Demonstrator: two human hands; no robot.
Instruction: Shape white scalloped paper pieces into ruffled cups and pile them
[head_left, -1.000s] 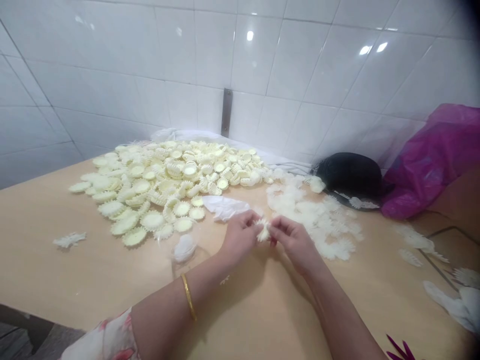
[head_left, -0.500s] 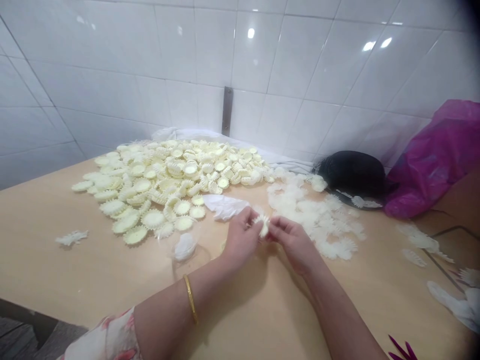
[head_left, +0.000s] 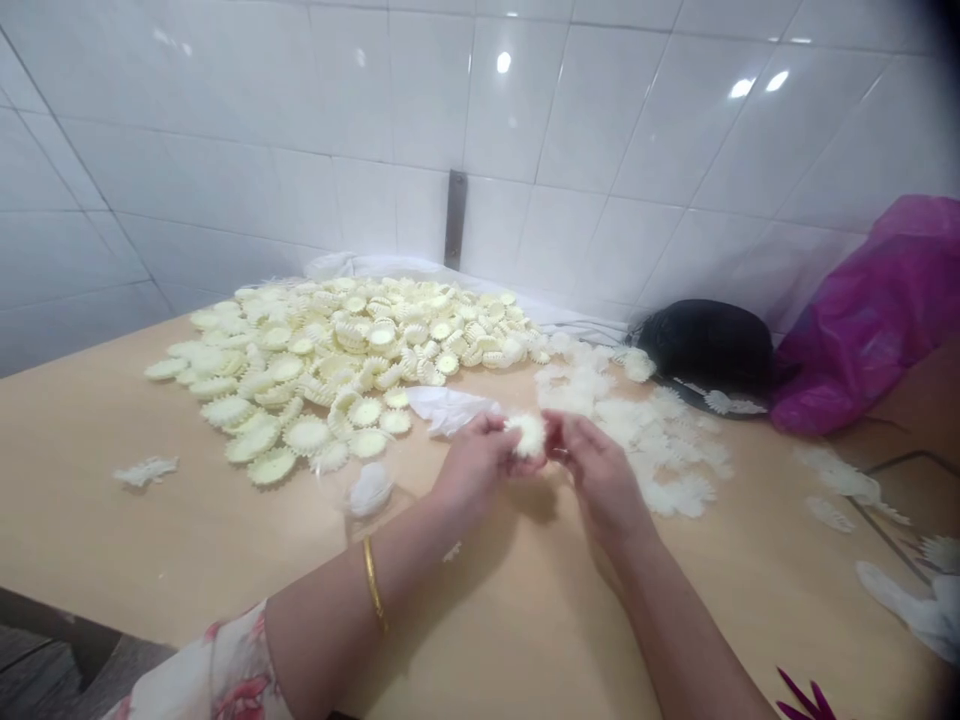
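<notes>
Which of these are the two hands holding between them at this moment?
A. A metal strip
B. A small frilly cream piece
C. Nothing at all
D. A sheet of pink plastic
B. The small frilly cream piece sits at the fingertips, between the left hand and the right hand.

Your view is bright, lit evenly from above. Glare spots mark the glossy white wall tiles (head_left: 600, 110), a soft shadow falls from your left forearm (head_left: 352, 610) onto the table (head_left: 150, 520), and the frame's corners darken and bend.

Cream scalloped discs (head_left: 315, 380) lie heaped on a tan tabletop (head_left: 127, 530).
</notes>
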